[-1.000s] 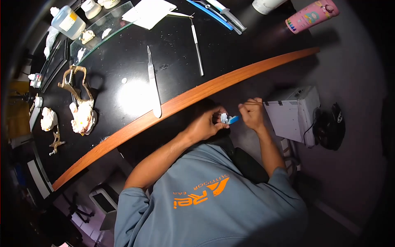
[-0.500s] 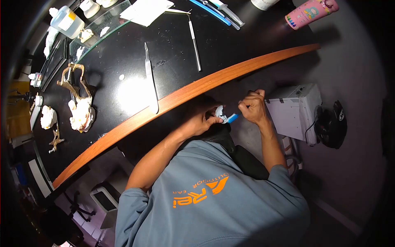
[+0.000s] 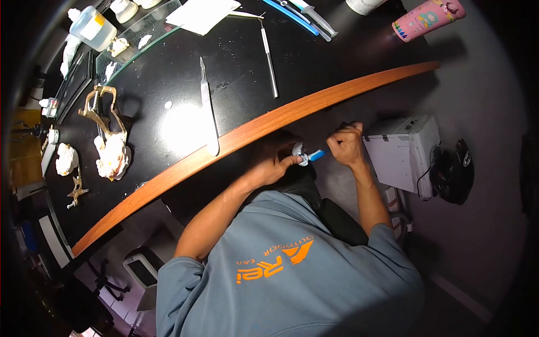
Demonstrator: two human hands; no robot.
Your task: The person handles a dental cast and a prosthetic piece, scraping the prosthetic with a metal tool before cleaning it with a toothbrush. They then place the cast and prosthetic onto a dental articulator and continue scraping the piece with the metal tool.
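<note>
My left hand (image 3: 281, 164) is closed, its thumb and fingers pinching a small white plaster-like piece (image 3: 300, 155), perhaps a dental cast. A short blue block-shaped piece (image 3: 317, 155) sits against the right side of the white piece, between my two hands. My right hand (image 3: 346, 145) is curled shut a little to the right of the blue piece. What lies inside its fingers is hidden, and whether the blue piece is joined to it cannot be made out. Both hands are below the wooden table edge (image 3: 314, 105), over my lap.
On the black table lie a scalpel-like handle (image 3: 208, 106) and a slim metal instrument (image 3: 269, 60). A brass articulator with plaster (image 3: 112, 154) stands left. Farther back are a glass slab (image 3: 137, 45), a clear bottle (image 3: 92, 29) and a pink bottle (image 3: 428, 20). A white box (image 3: 393, 147) stands right.
The blue piece has shifted slightly upward and changed its angle against the white piece. The white piece has turned a little in my left hand; my right hand has barely moved.
</note>
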